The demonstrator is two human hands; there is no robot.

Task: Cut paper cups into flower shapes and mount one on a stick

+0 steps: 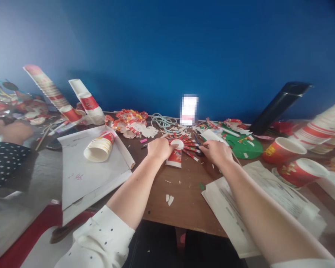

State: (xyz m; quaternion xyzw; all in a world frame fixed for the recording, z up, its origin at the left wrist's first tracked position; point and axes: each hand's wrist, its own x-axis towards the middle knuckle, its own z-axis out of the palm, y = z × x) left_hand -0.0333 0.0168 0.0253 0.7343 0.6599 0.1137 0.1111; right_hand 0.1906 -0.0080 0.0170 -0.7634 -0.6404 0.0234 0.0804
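A red-and-white paper cup (174,158), cut into strips that fan out around its round white base, lies on the brown table. My left hand (159,149) is closed on its left side, thumb at the white base. Just right of the strips, my right hand (218,152) is closed around dark scissors (197,139), whose blades point away from me beside the strips. The scissors' handles are mostly hidden by my fingers. Small white paper scraps (170,200) lie on the table in front of the cut cup.
White paper (83,186) with a cup (99,148) on it lies left. Behind are cut cups (131,121), a cord (164,123) and a blurred bright screen (189,109). Right are a green disc (247,149), cups (284,149), papers (265,186) and a black cylinder (279,108). Another person's hand (13,130) is far left.
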